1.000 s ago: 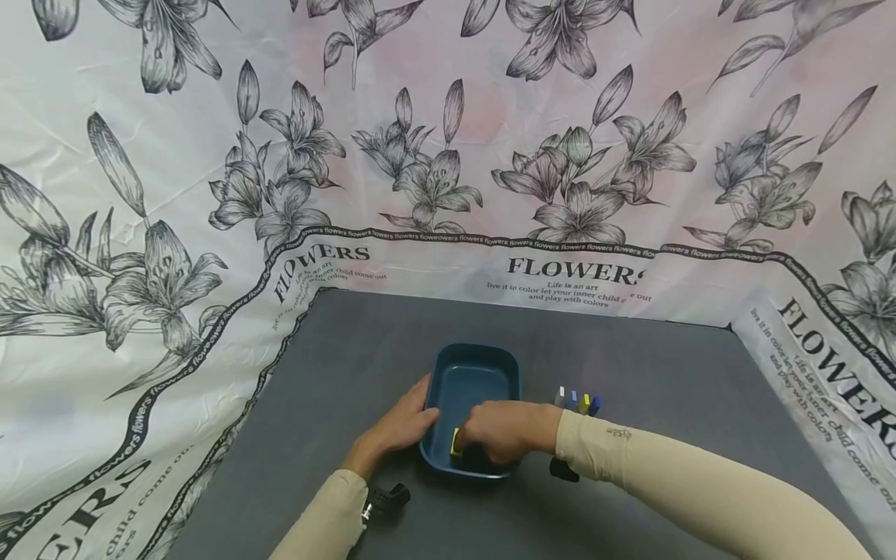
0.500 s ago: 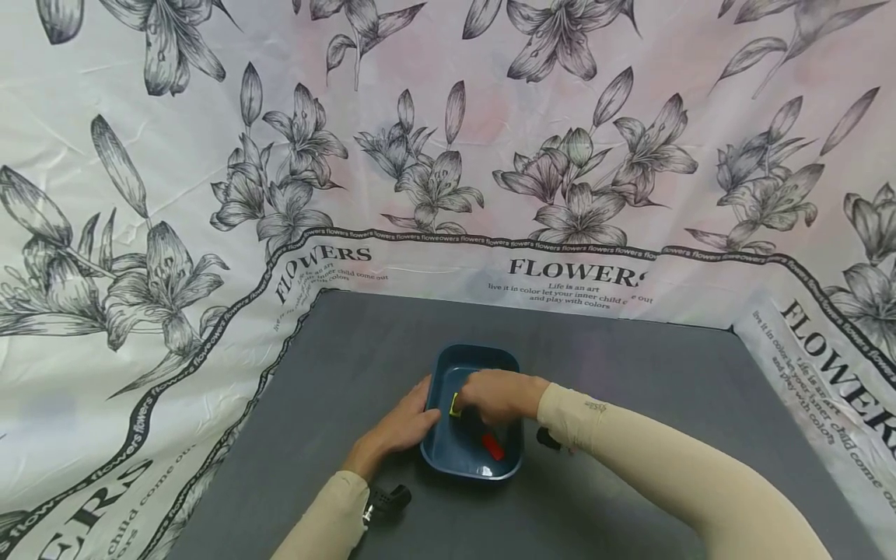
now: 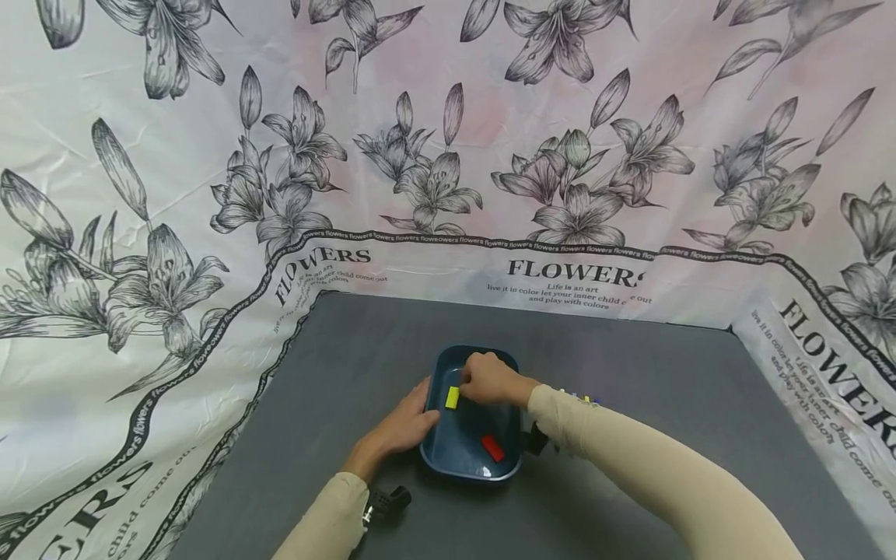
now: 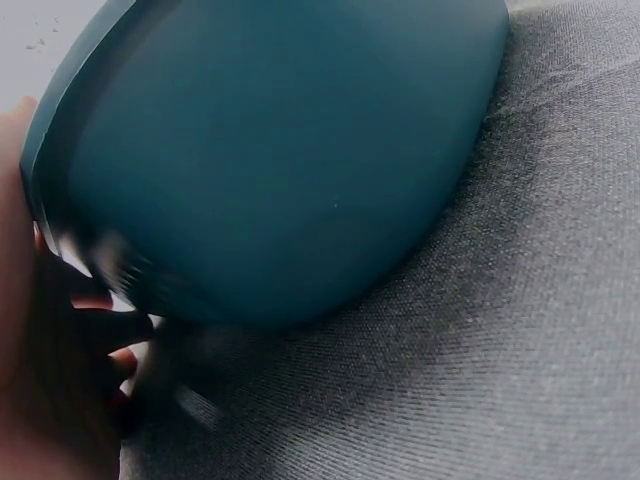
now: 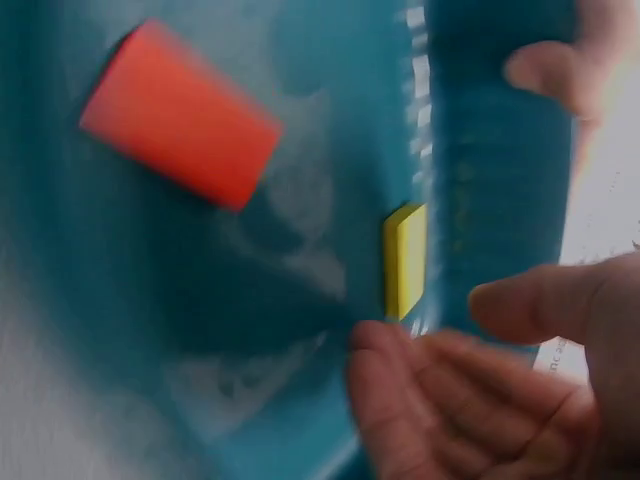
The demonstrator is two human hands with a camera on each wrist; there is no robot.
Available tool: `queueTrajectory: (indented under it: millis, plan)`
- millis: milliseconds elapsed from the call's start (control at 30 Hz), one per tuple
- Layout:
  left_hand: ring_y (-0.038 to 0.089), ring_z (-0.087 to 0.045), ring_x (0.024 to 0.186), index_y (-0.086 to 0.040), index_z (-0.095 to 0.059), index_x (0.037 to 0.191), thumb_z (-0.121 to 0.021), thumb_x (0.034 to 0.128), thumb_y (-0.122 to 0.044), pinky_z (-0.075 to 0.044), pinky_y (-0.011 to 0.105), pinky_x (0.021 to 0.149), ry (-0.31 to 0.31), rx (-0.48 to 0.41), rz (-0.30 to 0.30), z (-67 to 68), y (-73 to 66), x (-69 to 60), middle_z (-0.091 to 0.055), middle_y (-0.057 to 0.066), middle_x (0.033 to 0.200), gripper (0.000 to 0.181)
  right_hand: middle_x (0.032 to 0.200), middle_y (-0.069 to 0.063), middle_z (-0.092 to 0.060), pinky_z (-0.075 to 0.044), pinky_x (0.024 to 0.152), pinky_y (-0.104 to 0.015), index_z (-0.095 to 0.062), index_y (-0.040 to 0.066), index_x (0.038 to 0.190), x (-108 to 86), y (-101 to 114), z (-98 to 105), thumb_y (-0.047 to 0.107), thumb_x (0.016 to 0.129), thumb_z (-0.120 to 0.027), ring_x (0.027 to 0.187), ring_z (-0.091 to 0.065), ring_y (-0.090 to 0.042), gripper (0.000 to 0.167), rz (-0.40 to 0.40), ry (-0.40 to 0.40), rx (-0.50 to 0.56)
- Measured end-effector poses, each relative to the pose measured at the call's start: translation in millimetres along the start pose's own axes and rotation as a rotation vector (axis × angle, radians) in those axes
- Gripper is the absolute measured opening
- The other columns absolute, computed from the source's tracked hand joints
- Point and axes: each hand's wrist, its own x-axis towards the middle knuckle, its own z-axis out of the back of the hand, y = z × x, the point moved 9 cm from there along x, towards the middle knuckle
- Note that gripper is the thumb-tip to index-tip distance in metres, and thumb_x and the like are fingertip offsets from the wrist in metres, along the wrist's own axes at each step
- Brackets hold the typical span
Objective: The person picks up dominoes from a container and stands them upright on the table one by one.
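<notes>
A dark blue rectangular tray [image 3: 451, 453] stands on the grey table. My left hand [image 3: 400, 420] grips its left rim, thumb over the edge and fingers outside the wall; in the left wrist view the fingers are partly in shadow. Inside the tray a yellow block [image 3: 453, 397] lies by the left wall, and a red block [image 3: 493, 448] lies near the close end. My right hand [image 3: 490, 379] hovers over the far half of the tray, just beside the yellow block [image 5: 405, 260]. Its thumb and fingers are apart, with nothing between them.
To the right of the tray, several small coloured pieces [image 3: 586, 400] show just over the right sleeve [image 3: 630, 443], which mostly hides them. A flower-printed cloth [image 3: 434, 155] hangs behind the table and at both sides.
My right hand has carried the yellow block from the tray's near end toward the far end and let it go. The red block has come into view. My left hand has stayed put.
</notes>
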Motion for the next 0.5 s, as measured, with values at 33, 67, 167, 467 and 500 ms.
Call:
queueTrajectory:
  millis: [33,67,167,467,500]
  plan:
    - [0.034,-0.045,0.149,-0.004,-0.032,0.171,-0.052,0.0974,-0.014,-0.035,0.062,0.123,0.000,-0.003,0.002,0.1,0.4,0.0,-0.046,0.016,0.168,0.077,0.056,0.004,-0.051,-0.042,0.050,-0.025,-0.059,0.013,0.062,-0.8,-3,0,0.014,0.099,-0.069,0.049,-0.049,-0.010,0.038,-0.071,0.004,0.045]
    - [0.035,-0.046,0.149,-0.004,-0.032,0.171,-0.052,0.0974,-0.014,-0.035,0.062,0.123,-0.001,-0.005,0.005,0.4,0.6,-0.1,-0.047,0.017,0.168,0.077,0.056,0.001,-0.056,-0.043,0.051,-0.024,-0.058,0.013,0.060,-1.7,-6,-1,0.016,0.100,-0.070,0.050,-0.054,-0.012,0.042,-0.136,0.009,0.090]
    - [0.037,-0.046,0.149,-0.003,-0.033,0.170,-0.053,0.0977,-0.014,-0.035,0.064,0.124,-0.005,0.001,0.000,1.0,0.3,-0.5,-0.047,0.019,0.167,0.076,0.067,-0.009,-0.072,-0.057,0.059,-0.029,-0.061,0.012,0.062,-3.3,-13,-5,0.020,0.100,-0.072,0.062,-0.073,-0.020,0.041,-0.278,0.020,0.200]
    - [0.039,-0.041,0.155,-0.003,-0.030,0.171,-0.052,0.0978,-0.016,-0.034,0.065,0.125,0.009,0.019,-0.005,0.5,0.6,-1.7,-0.042,0.021,0.171,0.077,0.087,-0.015,-0.081,-0.067,0.077,-0.039,-0.075,-0.002,0.087,4.3,-20,-17,0.016,0.096,-0.075,0.081,-0.083,-0.026,0.021,-0.392,-0.022,0.479]
    - [0.038,-0.041,0.155,-0.003,-0.030,0.171,-0.051,0.0981,-0.015,-0.033,0.064,0.126,0.010,0.011,0.002,0.6,0.9,-1.6,-0.042,0.021,0.171,0.077,0.088,-0.016,-0.081,-0.067,0.078,-0.040,-0.076,-0.004,0.090,5.2,-20,-17,0.015,0.096,-0.075,0.082,-0.083,-0.027,0.021,-0.394,-0.027,0.502]
